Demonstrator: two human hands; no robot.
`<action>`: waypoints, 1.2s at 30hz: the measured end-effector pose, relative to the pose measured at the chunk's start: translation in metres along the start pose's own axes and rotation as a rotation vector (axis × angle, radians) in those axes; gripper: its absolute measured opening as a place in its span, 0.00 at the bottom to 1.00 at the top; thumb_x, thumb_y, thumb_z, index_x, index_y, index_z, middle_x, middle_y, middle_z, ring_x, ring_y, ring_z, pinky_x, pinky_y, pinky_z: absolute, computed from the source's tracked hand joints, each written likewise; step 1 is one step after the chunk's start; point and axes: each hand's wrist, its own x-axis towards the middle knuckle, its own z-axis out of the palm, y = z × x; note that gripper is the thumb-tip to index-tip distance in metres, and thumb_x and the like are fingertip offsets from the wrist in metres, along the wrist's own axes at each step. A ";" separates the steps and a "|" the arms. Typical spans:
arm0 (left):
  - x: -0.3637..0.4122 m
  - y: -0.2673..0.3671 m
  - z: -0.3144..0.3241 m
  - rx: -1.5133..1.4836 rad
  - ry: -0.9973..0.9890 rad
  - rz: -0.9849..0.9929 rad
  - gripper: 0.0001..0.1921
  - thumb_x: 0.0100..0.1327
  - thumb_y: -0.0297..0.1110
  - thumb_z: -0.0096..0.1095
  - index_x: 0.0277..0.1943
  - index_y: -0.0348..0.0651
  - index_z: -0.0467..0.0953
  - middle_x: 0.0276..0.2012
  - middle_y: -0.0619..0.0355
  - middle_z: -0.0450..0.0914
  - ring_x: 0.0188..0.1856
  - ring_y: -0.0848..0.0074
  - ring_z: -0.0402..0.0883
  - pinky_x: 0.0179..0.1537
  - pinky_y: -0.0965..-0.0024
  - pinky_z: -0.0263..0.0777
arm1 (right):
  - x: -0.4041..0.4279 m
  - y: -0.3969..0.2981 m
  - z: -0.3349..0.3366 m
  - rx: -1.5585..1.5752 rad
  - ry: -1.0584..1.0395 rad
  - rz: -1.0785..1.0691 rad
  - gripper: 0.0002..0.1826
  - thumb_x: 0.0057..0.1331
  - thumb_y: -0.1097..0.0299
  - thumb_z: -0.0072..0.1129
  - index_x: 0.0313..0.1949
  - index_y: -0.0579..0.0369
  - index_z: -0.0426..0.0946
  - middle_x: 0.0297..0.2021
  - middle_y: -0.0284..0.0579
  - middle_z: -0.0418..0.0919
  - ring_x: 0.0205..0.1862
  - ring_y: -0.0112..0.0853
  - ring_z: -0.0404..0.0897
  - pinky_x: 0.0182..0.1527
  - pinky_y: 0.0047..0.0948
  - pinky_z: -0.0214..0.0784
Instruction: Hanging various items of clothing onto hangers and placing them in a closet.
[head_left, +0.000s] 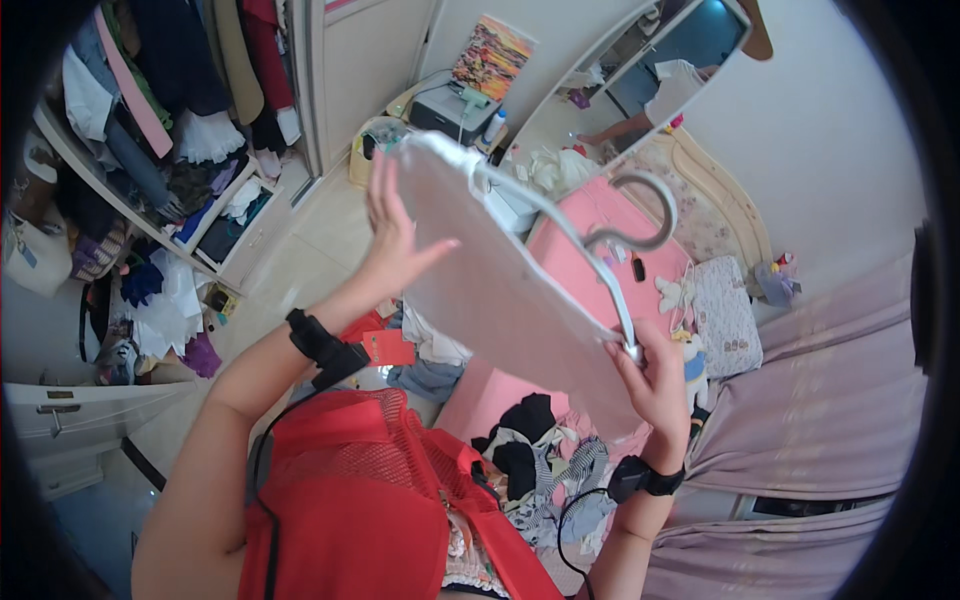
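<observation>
A pale, semi-sheer skirt-like garment (510, 300) hangs by its upper edge from a light grey hanger (600, 262) with a large curved hook. My right hand (652, 375) grips the hanger's clip end together with the garment's corner. At the other upper corner, my left hand (401, 232) lies against the cloth with its fingers upright and its thumb spread over the near side; whether the fingers pinch the edge cannot be told. Below the garment, a pile of mixed clothes (555, 465) lies on the pink bed (480, 397).
An open wardrobe with hanging clothes (180, 67) and a pulled-out drawer (251, 225) stands at the left. White and purple items (169, 300) lie on the floor. Farther off are a printer (450, 109), a mirror (622, 82) and a pillow (726, 315). Curtains (817, 390) hang at the right.
</observation>
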 end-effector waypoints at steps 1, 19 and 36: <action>0.015 -0.025 -0.020 0.058 0.093 -0.012 0.56 0.46 0.39 0.76 0.69 0.33 0.40 0.69 0.36 0.42 0.71 0.47 0.41 0.69 0.51 0.39 | 0.013 -0.012 0.006 -0.002 -0.004 -0.013 0.07 0.59 0.77 0.60 0.37 0.62 0.75 0.16 0.43 0.65 0.16 0.24 0.61 0.20 0.24 0.55; 0.153 -0.205 -0.384 0.129 -0.397 0.174 0.20 0.49 0.37 0.72 0.46 0.43 0.79 0.37 0.58 0.81 0.46 0.65 0.77 0.48 0.63 0.68 | 0.289 -0.222 0.170 -0.133 -0.340 -0.332 0.10 0.56 0.68 0.66 0.34 0.60 0.79 0.16 0.44 0.72 0.14 0.27 0.69 0.20 0.26 0.61; 0.222 -0.247 -0.484 0.428 0.073 0.027 0.07 0.51 0.31 0.67 0.32 0.39 0.78 0.27 0.55 0.79 0.33 0.62 0.80 0.34 0.65 0.71 | 0.483 -0.294 0.203 -0.026 -0.332 -0.629 0.12 0.56 0.63 0.65 0.31 0.61 0.77 0.16 0.44 0.73 0.16 0.32 0.71 0.22 0.28 0.63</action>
